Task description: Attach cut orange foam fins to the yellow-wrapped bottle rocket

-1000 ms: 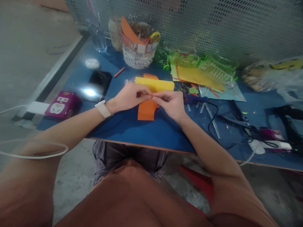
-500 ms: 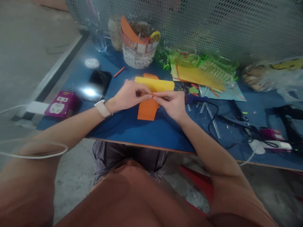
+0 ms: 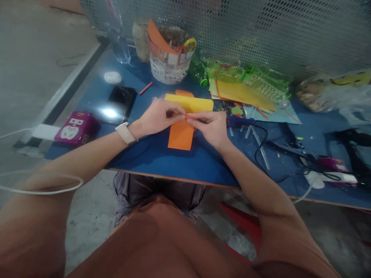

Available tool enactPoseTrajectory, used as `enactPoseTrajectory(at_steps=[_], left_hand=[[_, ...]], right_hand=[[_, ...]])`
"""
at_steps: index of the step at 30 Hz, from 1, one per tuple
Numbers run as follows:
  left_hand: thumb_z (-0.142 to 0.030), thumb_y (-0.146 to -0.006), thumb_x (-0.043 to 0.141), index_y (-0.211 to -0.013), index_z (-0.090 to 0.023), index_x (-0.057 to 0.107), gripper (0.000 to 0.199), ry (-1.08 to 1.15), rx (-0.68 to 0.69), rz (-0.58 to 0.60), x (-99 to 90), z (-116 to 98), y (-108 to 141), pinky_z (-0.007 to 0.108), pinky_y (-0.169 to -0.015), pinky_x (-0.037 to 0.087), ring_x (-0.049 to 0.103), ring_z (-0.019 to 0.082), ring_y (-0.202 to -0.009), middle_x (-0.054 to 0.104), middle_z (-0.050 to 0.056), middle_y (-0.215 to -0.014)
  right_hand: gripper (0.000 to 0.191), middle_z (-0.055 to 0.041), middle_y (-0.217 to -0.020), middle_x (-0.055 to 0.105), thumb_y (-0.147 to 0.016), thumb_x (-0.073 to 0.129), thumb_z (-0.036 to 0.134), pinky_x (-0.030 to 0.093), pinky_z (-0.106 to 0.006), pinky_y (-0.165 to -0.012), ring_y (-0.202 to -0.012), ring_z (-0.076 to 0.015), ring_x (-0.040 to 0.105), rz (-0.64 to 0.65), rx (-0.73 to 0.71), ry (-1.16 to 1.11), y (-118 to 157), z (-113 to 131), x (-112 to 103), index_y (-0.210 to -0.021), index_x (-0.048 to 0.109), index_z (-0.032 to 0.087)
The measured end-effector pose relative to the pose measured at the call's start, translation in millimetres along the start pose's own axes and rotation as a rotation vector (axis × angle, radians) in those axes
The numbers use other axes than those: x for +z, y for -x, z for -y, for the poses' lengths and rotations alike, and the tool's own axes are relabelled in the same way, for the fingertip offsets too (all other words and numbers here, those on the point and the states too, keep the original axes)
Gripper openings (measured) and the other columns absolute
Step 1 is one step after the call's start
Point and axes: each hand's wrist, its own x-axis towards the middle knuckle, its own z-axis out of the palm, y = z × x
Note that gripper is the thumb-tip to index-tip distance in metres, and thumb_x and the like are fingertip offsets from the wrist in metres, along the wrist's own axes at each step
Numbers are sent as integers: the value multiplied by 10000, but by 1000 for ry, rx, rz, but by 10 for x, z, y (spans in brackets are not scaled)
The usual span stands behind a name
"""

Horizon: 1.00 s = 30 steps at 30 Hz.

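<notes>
Both hands are closed in fine pinches: the left hand [image 3: 159, 116] and the right hand [image 3: 213, 127] each press thumb towards forefinger, with hardly any gap, on the orange paper [image 3: 181, 137], their tips nearly meeting just on the near side of the yellow paper [image 3: 199, 103]. Around that yellow paper, from big to small: the blue table [image 3: 147, 160] lies under it; the woven basket [image 3: 171, 71] stands beyond it, slightly left; the coloured sheets [image 3: 232, 90] lie to its right; the orange paper juts out on its near side as a flap, and more orange shows on its far side, though whether that is the same piece is hidden; the orange stick [image 3: 145, 88] lies to its left. Uneven pull between the two pinches could crease or skew the orange paper, and a knuckle brushing the yellow paper could shift it.
</notes>
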Motion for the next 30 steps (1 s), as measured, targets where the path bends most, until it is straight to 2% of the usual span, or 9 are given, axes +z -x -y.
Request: enactPoseTrajectory(at_steps=[5,10,16,22,27,30], left_hand=[[-373,-1038,825,-1065,-196,923,203,11,-7,-29,15,13,4,304,-772,620,816,192,-843,908,87,-1001],[-353,-1021,832,-1057,-199,924,184,9,-4,-45,29,4,2,309,-763,606,808,188,-822,908,81,-994],[-342,-1036,794,-1036,-205,918,185,-31,0,-36,32,-4,-3,301,-736,573,788,173,-779,895,63,-918],[-359,-1045,783,-1039,-200,907,201,-41,0,-27,26,-5,-3,310,-740,589,787,180,-778,900,69,-942],[-377,-1026,808,-1055,-197,910,208,6,-4,-20,25,-16,4,294,-709,586,788,175,-777,901,84,-974],[-389,-1030,816,-1063,-190,905,221,38,-1,-29,32,-13,6,291,-703,581,781,173,-768,896,88,-957]], right_hand=[[352,-29,-859,908,-771,1083,555,724,-389,-639,-637,-198,777,41,42,-47,-12,-1,12,-975,978,288],[407,-20,-824,895,-788,1061,656,706,-366,-606,-604,-182,750,53,31,-74,-30,-9,27,-960,975,298],[388,-36,-909,922,-797,1052,674,722,-389,-706,-723,-221,814,23,-12,0,-30,-16,13,-930,975,317],[414,-33,-925,928,-794,1041,702,736,-405,-746,-755,-234,834,27,3,14,-36,-11,18,-926,970,317],[344,-35,-979,940,-791,1058,633,751,-425,-832,-850,-257,875,22,-18,-15,-34,-18,24,-916,972,325],[308,-35,-968,939,-801,1059,593,748,-419,-831,-835,-250,869,15,-27,-27,-31,-26,23,-922,974,323]])
